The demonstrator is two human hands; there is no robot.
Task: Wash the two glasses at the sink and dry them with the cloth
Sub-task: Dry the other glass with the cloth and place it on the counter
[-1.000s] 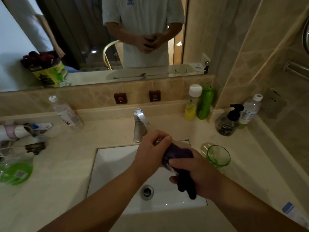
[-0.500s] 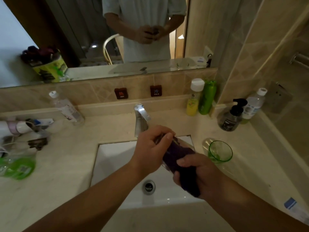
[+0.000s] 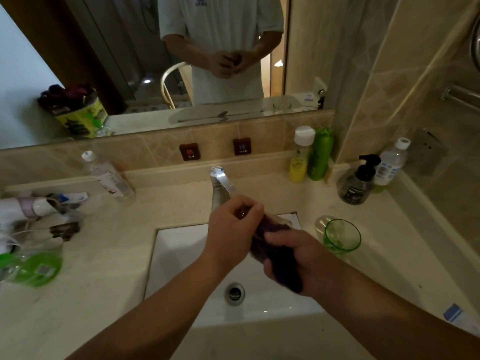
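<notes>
Purple cloth (image 3: pixel 279 258) fills the clear glass (image 3: pixel 275 224) that both hands hold above the white sink (image 3: pixel 181 255), and this single head view carries everything. The glass lies tilted, its long axis running from the far-left end near the faucet (image 3: pixel 220 185) down toward the near right, where the cloth spills out of its mouth. The left hand (image 3: pixel 232 237) curls its fingers round the far end of the glass, which I take for the base; the right hand (image 3: pixel 298 258) grips the bunched cloth at the near end, thumb laid across it. So the drying twist turns on that axis, left hand steadying, right hand working the cloth inside. The second glass, a green glass (image 3: pixel 342 236), stands upright on the desk (image 3: pixel 104 294) just right of the sink, apart from both hands and nearer the right one. By my judgement that hand would reach it most easily once the clear glass is set down.
</notes>
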